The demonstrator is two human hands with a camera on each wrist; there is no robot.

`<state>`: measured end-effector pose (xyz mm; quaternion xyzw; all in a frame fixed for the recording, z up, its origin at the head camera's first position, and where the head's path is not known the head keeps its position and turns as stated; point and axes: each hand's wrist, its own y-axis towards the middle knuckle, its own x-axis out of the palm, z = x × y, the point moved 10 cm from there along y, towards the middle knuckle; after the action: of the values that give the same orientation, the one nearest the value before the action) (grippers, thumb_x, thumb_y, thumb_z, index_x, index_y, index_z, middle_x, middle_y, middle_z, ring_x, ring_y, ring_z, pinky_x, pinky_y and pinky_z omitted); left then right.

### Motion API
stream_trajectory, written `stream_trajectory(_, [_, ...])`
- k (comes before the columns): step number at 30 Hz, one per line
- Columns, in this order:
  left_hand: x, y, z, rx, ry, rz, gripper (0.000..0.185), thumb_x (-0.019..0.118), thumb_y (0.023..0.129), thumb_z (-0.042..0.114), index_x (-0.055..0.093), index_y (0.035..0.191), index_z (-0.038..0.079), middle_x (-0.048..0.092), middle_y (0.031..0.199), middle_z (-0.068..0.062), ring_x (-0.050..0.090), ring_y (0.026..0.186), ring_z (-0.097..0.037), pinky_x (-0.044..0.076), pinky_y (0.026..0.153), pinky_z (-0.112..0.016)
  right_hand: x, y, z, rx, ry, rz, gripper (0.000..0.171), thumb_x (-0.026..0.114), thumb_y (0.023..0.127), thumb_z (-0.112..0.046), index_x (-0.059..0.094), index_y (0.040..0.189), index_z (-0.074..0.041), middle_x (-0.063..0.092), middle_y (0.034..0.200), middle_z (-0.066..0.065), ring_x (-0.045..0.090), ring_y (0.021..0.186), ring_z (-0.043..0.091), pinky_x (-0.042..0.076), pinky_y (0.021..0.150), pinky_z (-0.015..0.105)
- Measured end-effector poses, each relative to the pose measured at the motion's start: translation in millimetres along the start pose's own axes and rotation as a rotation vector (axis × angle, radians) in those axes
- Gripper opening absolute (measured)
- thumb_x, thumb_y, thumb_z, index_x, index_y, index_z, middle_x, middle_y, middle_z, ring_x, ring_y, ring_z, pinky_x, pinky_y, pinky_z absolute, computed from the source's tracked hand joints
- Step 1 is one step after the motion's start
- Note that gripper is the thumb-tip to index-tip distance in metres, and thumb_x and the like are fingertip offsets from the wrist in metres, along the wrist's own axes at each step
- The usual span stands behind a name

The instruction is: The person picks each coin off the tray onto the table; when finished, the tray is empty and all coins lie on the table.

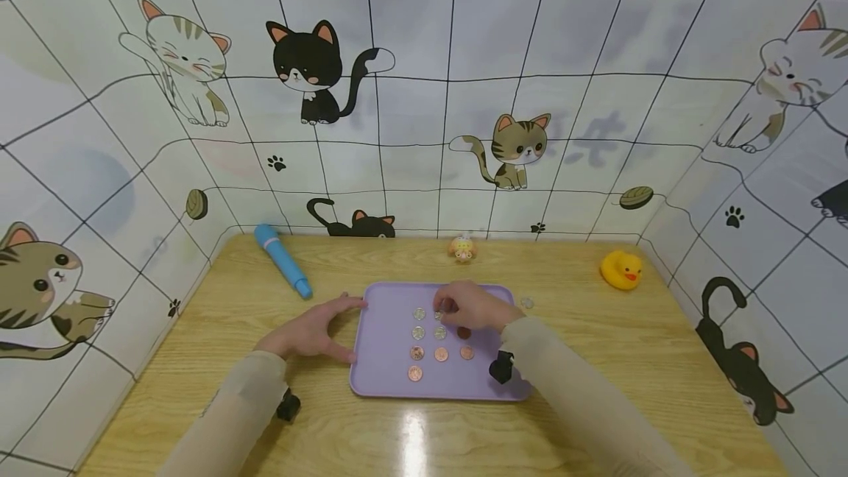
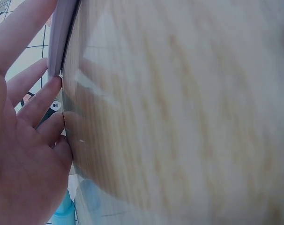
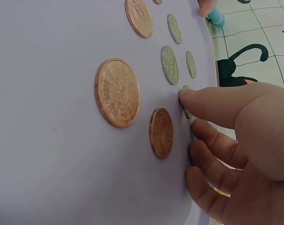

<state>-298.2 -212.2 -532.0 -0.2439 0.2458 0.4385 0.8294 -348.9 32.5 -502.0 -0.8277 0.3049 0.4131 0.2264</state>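
Head view, right hand (image 1: 477,305): curled over the far part of the lilac tray (image 1: 384,315), thumb and fingertips closed about a silver coin (image 1: 439,316) in the farthest row. We cannot tell whether the coin is raised.
Head view, left hand (image 1: 310,330): fingers spread, tips at the tray's left rim, gripping nothing.
Head view, coin's bearing: right at the right hand's fingertips, to the right of the left hand and apart from it; the right hand is clearly nearer. The coin is round, so we record no long axis; the tray's runs left to right.
Head view, close neighbours: three other silver coins (image 1: 440,333) beside it, a dark copper coin (image 1: 464,333) just below the right hand, four lighter copper coins (image 1: 441,354) nearer us.
Head view, desk (image 1: 331,433): blue stick (image 1: 283,260) at far left, small figurine (image 1: 462,249) beyond the tray, yellow duck (image 1: 621,271) at far right, pale disc (image 1: 526,302) just outside the tray's right rim.
Left wrist view, tray edge: we find fingertips against it; the coin is out of sight.
Right wrist view, obstruction: thumb tip partly covers the coin; the adjacent silver coins leave little room, while the dark copper coin lies clear of the fingertips.
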Motion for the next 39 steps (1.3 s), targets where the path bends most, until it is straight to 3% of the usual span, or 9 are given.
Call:
stream_trajectory(25, [1.6,1.5,-1.7,0.002,-0.005,0.002,0.101,0.097,0.074,0.041,0.045,0.159,0.028,0.024,0.174,-0.008,0.004,0.162,-0.040,0.006,0.126,-0.068,4.7,6.2,-3.4,0.026,-0.139,-0.097,0.010,0.075,0.098,-0.009,0.067,0.094,-0.014,0.060,0.086,-0.007,0.055,0.081,0.011,0.050,0.077,0.030])
stream_trajectory(39, [1.6,2.0,-2.3,-0.011,-0.028,0.005,0.101,0.097,0.073,0.041,0.045,0.159,0.028,0.022,0.175,-0.010,0.003,0.162,-0.040,0.006,0.126,-0.069,-3.5,-3.1,-4.0,0.036,0.033,-0.009,0.010,0.075,0.096,-0.005,0.067,0.099,-0.009,0.067,0.089,-0.001,0.059,0.082,0.013,0.052,0.077,0.032])
